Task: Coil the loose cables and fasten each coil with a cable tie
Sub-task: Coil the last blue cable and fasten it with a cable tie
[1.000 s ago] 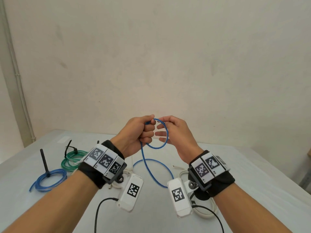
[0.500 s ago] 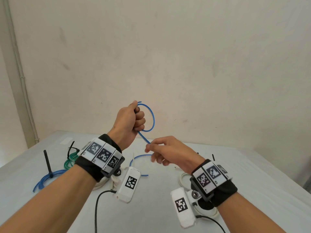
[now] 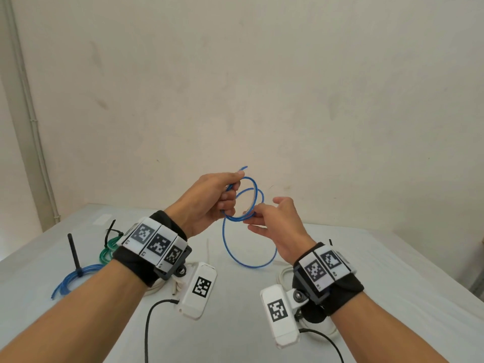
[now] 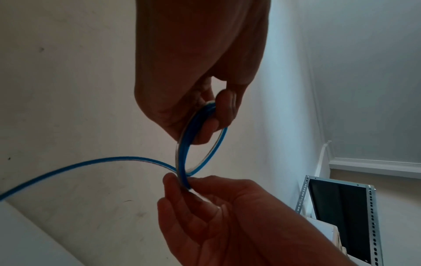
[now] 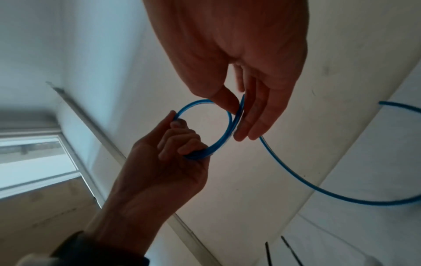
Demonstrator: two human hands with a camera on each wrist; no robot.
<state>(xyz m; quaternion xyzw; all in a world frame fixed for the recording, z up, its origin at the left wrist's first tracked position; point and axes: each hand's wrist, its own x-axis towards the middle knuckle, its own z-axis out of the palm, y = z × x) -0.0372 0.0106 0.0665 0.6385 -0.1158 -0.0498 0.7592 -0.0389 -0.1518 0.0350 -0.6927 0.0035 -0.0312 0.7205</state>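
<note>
A thin blue cable (image 3: pixel 251 265) is held up in the air above the table. My left hand (image 3: pixel 231 191) grips two small loops of it (image 4: pixel 200 153) in curled fingers, with one cable end sticking up past the thumb. My right hand (image 3: pixel 258 214) sits just right of the loops and pinches the cable (image 5: pixel 238 115) between thumb and fingers at the lower side of the loops. The rest of the cable hangs down in a wide loose loop to the table (image 3: pixel 392 271).
At the left of the table lie a blue coil (image 3: pixel 76 277) with a black cable tie (image 3: pixel 73 250) upright on it and a green coil (image 3: pixel 108 248), also tied. A white cable (image 3: pixel 284 273) lies under my wrists. Loose black cable ties (image 5: pixel 289 252) lie at the right.
My right hand has come up from the hanging cable to the left hand, bringing a second loop onto the first. The left hand has kept its grip.
</note>
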